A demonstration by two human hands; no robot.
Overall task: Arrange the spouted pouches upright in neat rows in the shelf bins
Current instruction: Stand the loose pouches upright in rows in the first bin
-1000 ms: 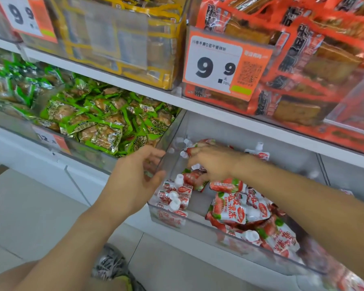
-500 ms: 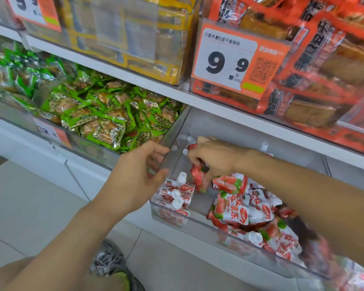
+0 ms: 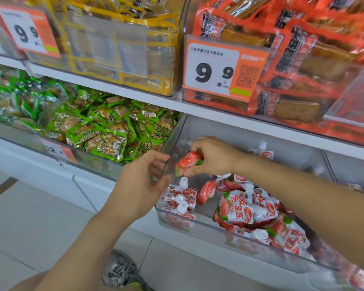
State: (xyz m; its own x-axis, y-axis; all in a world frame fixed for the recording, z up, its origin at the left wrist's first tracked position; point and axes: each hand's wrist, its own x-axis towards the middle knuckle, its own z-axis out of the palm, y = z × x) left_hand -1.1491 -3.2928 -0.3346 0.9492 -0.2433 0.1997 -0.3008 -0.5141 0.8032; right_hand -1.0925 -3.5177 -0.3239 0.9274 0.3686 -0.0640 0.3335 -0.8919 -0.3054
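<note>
Shop, price tag [image 3: 215, 69], stocked shelf bins [image 3: 219, 232]

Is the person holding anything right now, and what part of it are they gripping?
The right hand pinches a red pouch by its upper end, above the bin. The left hand holds nothing.

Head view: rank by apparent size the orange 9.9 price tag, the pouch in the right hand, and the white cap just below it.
1. Orange 9.9 price tag, clearly largest.
2. Pouch in the right hand: pouch, partly hidden by the grip.
3. White cap, smallest.
</note>
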